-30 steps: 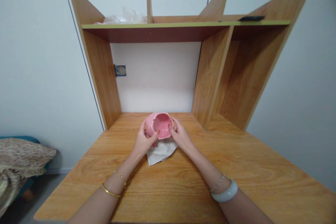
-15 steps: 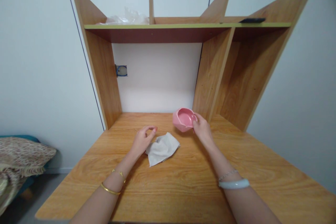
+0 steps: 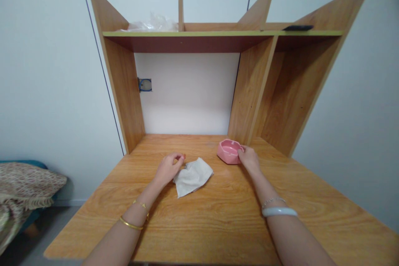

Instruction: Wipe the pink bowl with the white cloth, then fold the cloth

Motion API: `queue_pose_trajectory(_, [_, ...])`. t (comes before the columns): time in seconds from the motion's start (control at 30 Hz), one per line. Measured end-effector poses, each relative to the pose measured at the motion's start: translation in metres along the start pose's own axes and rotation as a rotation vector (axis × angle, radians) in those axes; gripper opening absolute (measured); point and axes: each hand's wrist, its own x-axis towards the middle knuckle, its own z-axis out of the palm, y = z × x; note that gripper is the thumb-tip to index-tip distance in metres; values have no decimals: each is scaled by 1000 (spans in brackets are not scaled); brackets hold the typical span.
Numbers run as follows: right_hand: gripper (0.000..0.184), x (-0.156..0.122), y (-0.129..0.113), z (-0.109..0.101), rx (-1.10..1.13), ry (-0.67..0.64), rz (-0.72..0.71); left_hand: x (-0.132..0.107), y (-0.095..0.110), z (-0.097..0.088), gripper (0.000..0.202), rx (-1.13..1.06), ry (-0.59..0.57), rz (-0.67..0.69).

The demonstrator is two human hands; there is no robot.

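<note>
My right hand (image 3: 249,160) grips the right rim of a pink, faceted ashtray (image 3: 229,157). The ashtray is upright at the back right of the wooden desk, its hollow facing up. I cannot tell whether its base is touching the wood. My left hand (image 3: 168,169) rests just left of a crumpled pale grey cloth (image 3: 193,178), thumb and index finger drawn together. A reddish spot shows at those fingertips, too small to tell if it is a nail or a held thing. The cloth lies on the desk between both hands.
A wooden shelf unit (image 3: 253,104) stands at the back of the desk (image 3: 199,224). On its upper board lie a clear plastic bag (image 3: 152,24) and a flat black object (image 3: 298,28). A wall socket box (image 3: 145,85) is at left. A fringed blanket (image 3: 28,187) covers furniture at far left.
My right hand has moved the ashtray right and down towards the desk, and it has gone from tilted to upright. My left thumb and index finger have come closer together. The cloth has stayed put.
</note>
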Motion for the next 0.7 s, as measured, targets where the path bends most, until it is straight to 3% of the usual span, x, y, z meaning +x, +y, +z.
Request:
queue_pose_trajectory(0.4, [33, -2, -2, -1, -69, -49, 50, -1, 3, -8, 46, 25, -145, 52])
queue_pose_trajectory(0.6, [45, -12, -18, -13, -146, -19, 142, -2, 1, -15, 48, -175, -368, 51])
queue_pose_trajectory(0.7, [48, -16, -31, -19, -154, 6, 114, -4, 6, -18, 46, -243, -478, 64])
